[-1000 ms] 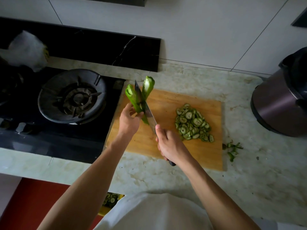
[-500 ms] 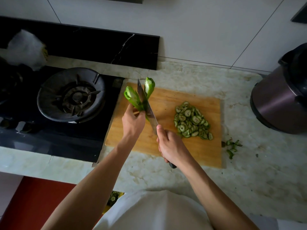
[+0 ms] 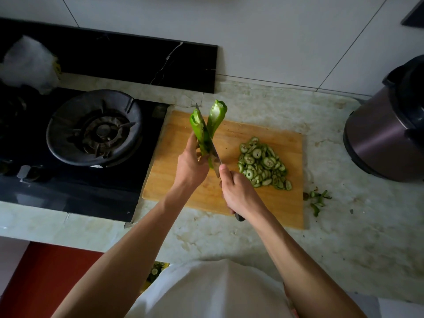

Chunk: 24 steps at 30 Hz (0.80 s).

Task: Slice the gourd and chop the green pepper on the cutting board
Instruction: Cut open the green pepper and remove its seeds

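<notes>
Left hand (image 3: 191, 164) grips the green pepper (image 3: 202, 131) above the cutting board (image 3: 257, 203). Right hand (image 3: 238, 191) clenches the knife (image 3: 210, 143), blade between its split halves.

A gas burner (image 3: 95, 128) sits at left on a black hob (image 3: 68, 191). A dark metallic cooker pot (image 3: 387, 129) stands at right edge. Green scraps (image 3: 317, 199) lie on the marble counter (image 3: 344, 237).

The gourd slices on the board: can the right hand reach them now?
Probably not at once: the right hand grips the knife, whose blade is inside the pepper. The slices lie near, unblocked.
</notes>
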Available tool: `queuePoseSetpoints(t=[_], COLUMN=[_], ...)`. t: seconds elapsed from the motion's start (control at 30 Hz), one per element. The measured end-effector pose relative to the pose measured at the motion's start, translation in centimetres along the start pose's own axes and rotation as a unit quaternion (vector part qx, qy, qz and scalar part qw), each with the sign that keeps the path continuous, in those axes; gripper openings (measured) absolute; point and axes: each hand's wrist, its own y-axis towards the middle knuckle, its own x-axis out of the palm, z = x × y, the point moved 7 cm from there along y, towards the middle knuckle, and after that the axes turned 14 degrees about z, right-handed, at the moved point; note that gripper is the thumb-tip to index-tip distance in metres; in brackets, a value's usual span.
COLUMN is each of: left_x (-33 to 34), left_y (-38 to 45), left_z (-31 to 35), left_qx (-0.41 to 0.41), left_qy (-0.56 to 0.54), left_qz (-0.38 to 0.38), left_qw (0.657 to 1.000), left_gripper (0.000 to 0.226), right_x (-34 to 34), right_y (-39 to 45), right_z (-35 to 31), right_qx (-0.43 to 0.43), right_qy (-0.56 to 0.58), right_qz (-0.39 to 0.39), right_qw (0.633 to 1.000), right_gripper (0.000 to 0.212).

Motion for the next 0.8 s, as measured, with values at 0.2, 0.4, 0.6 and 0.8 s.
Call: queuePoseSetpoints(t=[0.2,0.4,0.6,0.8], left_x=[-0.5,-0.4,0.1,0.4], left_y=[2.2,1.9,0.6,-0.3], left_z=[-0.3,-0.8,0.1,0.0], left_qx=[0.029,0.020,0.052,0.063], left_qy=[0.030,0.054,0.070,0.077], left_qz=[-0.060,-0.027,0.008,0.024], left_qw=[0.997,0.998,0.996,0.995], left_gripper=[0.040,0.043,0.035,0.025], right_x=[-0.5,-0.3,-0.7,-0.2], right_y=[-0.3,-0.8,-1.4,-0.8], right_z=[0.0,0.2,0.8,1.0], right_qx=[-0.025,-0.011,0.005,0.006], right_qy=[-0.004,0.013,-0.014,-0.013], right_qz=[-0.013,-0.009,-0.005,0.003], right_qw=[1.000,1.000,1.000,1.000], right_gripper=[0.041,0.051,0.062,0.063])
